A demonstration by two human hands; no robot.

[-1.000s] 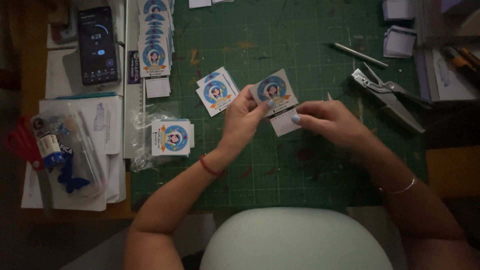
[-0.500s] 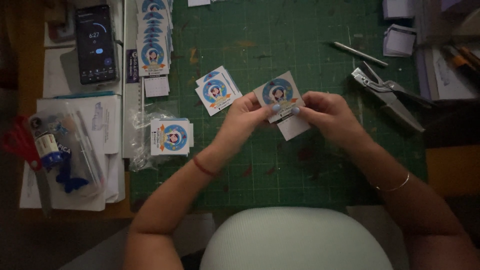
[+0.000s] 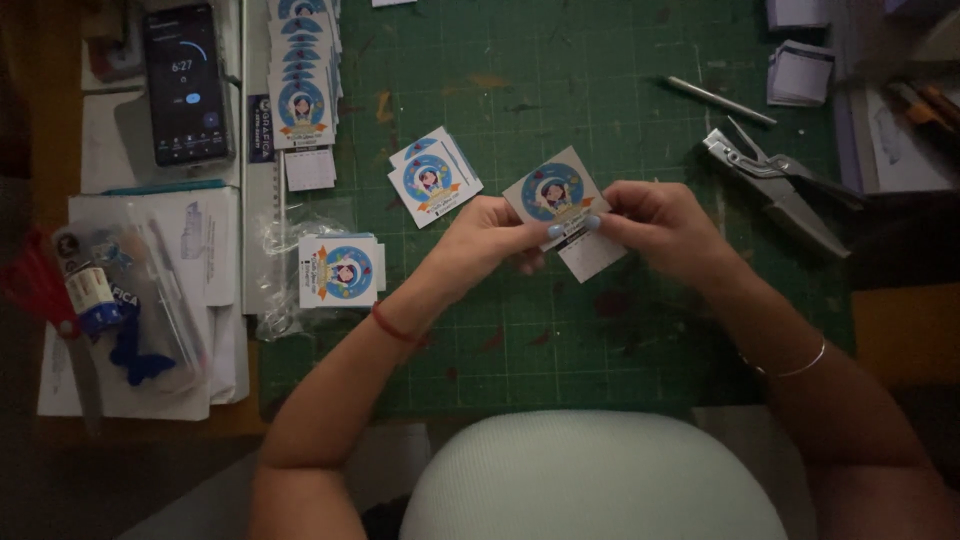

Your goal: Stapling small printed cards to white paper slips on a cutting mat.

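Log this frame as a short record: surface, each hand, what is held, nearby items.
surface: green cutting mat
left hand: pinches the card's left edge
right hand: pinches the card's right edge
card: square, blue round picture, held above the mat
white paper: under the card, by the right hand
nearby: loose cards, card row, punch pliers, phone

Left hand (image 3: 490,240) and right hand (image 3: 660,225) meet at centre, fingers (image 3: 556,231) pinched, forearms angled inward

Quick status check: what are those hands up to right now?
Both hands, left hand and right hand, pinch one printed card. White slip beneath. Green mat unobstructed around them.
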